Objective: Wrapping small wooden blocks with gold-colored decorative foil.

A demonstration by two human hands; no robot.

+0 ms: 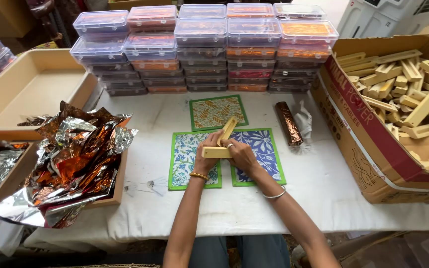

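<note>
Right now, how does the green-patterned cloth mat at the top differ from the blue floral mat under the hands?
The green-patterned mat shows orange and green leaves; the blue floral mat shows white flowers on blue. The green-patterned mat lies fully uncovered, farther from the person; the blue floral mat is partly covered by the right hand, which with the left hand holds wooden pieces. Both are rectangular, green-bordered, and flat on the white table.

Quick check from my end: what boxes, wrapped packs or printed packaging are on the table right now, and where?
Clear lidded boxes: stacked in rows along the back, orange and red contents.
Cardboard carton: right side, brown with a red printed flap, full of wooden pieces.
Foil-wrapped roll: right of the patterned mats, coppery brown.
Foil sheets: left, silver and orange.
</note>
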